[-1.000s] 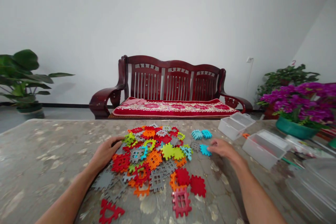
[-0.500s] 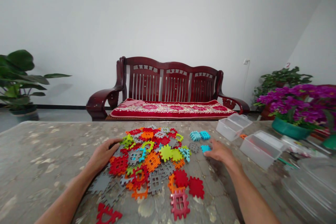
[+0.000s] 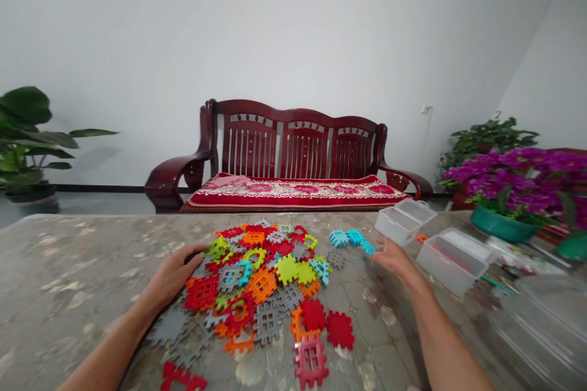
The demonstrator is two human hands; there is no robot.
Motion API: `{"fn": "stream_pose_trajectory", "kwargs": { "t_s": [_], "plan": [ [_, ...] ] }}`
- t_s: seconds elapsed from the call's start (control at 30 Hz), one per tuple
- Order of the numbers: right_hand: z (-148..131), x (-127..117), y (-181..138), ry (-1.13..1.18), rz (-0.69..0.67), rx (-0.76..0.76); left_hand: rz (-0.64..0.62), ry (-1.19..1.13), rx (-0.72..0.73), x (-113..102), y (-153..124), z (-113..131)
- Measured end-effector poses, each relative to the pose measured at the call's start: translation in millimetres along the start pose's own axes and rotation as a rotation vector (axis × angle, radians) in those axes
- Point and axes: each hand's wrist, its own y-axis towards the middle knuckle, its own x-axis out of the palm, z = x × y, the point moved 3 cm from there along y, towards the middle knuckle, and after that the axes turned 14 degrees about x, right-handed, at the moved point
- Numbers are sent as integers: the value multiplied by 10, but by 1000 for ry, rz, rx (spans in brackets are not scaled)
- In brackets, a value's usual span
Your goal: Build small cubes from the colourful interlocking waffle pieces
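Observation:
A heap of toothed plastic building pieces (image 3: 262,285) in red, orange, grey, lime and blue is spread over the table. My left hand (image 3: 177,270) rests at the heap's left side, fingers stretched over its edge and holding nothing. On the other side my right hand (image 3: 392,256) has its thumb and fingertips at the edge of a small blue toothed piece (image 3: 367,247). Just left of that piece are another flat blue piece (image 3: 354,236) and a thicker blue piece (image 3: 339,238). A grey toothed piece (image 3: 336,258) lies in front of them.
Two clear plastic boxes, a farther one (image 3: 398,223) and a nearer one (image 3: 452,263), stand to the right. Beyond them are purple flowers (image 3: 523,171) in a green pot and a clear lid-like container (image 3: 541,324). A wooden bench (image 3: 293,153) stands behind the table (image 3: 68,293).
My right hand has moved slightly away and to the right, and the small blue piece has shifted with it, now close to the other blue pieces. My left hand stays put.

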Motion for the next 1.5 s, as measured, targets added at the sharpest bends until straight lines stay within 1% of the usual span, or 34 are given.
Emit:
{"fn": "stream_pose_trajectory", "kwargs": {
  "t_s": [0.1,0.23,0.37,0.57,0.8,0.97,1.13,1.3,1.5],
  "plan": [
    [-48,-27,38,2,41,53,-2,4,-6,-4,2,6],
    [-254,22,-15,-44,118,44,1,-13,-15,-14,-1,35],
    [-411,109,0,-95,143,3,15,-29,-15,-23,-11,48],
    [-526,144,57,-192,159,1,16,-45,-21,-18,-14,31],
    [-552,191,42,-254,131,20,21,-28,-33,-33,-10,54],
    [-535,189,23,-263,128,2,16,-34,-39,-18,-19,33],
    [-498,181,-8,-257,146,17,14,-29,-33,-12,-23,17],
    [-498,242,-58,-251,122,29,17,-21,-35,-25,-22,62],
    [-527,315,-97,-313,113,37,29,-10,-41,-45,-29,101]
  ]
}}
